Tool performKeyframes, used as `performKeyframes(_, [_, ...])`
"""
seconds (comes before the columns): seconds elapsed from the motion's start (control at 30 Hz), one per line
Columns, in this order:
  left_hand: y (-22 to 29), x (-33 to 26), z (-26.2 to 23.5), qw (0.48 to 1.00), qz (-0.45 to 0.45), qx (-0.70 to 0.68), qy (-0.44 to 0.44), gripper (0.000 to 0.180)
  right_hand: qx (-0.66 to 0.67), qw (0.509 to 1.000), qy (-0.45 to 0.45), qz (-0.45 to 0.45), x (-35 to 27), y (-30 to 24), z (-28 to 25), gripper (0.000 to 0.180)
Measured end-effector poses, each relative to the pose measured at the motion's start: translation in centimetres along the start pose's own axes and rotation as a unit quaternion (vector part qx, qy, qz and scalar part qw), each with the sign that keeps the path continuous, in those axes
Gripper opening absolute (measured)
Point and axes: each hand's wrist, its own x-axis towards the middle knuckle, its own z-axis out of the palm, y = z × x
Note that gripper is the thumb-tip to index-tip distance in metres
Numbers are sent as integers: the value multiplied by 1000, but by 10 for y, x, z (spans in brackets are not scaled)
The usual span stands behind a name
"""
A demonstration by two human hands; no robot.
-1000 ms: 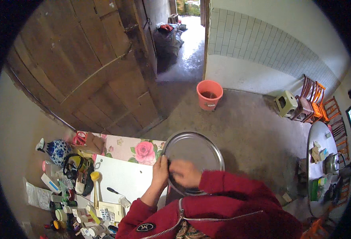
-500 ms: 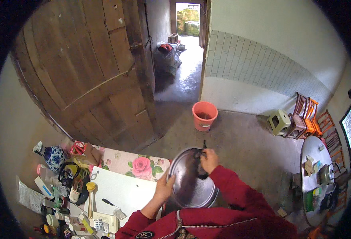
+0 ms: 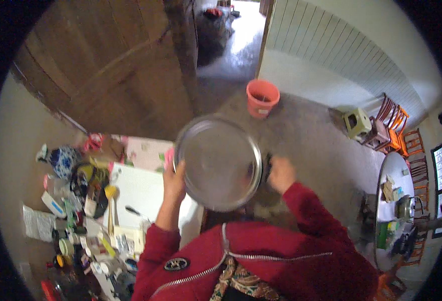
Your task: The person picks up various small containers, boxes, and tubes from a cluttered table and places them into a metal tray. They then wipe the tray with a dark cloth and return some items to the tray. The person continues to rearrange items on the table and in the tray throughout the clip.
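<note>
A large round shiny metal lid (image 3: 218, 161) fills the middle of the view, tilted up toward the camera. My left hand (image 3: 174, 181) grips its left rim. My right hand (image 3: 281, 173) is at the lid's right edge, blurred, next to a small dark part; I cannot tell whether it holds anything. Both arms wear red sleeves. Whatever lies under the lid is hidden.
A white board (image 3: 141, 193) lies on a flowered cloth (image 3: 148, 150) at the left, with a cluttered pile of small items (image 3: 80, 220). An orange bucket (image 3: 262, 97) stands on the concrete floor. A wooden door (image 3: 116, 60), green stool (image 3: 357, 122) and round table (image 3: 396, 200) surround.
The lid has been lifted and tipped up flat toward the camera. My right hand has slid from its top to its right edge. My head has moved closer.
</note>
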Motion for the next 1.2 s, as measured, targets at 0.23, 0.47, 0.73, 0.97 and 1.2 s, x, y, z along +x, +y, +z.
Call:
performKeyframes(0.23, [-9,-11,20,959,-57,-276,21,35,740,620,-75,249,-8,17,-35,41])
performKeyframes(0.47, [-4,-16,36,997,-19,-80,5,61,589,787,-44,179,-37,-40,-70,44])
performKeyframes(0.73, [22,-61,86,711,377,507,-310,81,626,752,-80,193,1,-53,-95,32])
performKeyframes(0.97, [7,-32,78,963,83,143,-212,45,701,712,31,27,12,-69,-105,34])
performKeyframes(1.2, [17,-37,58,924,-57,-343,-159,41,391,879,236,-135,-10,-102,-83,29])
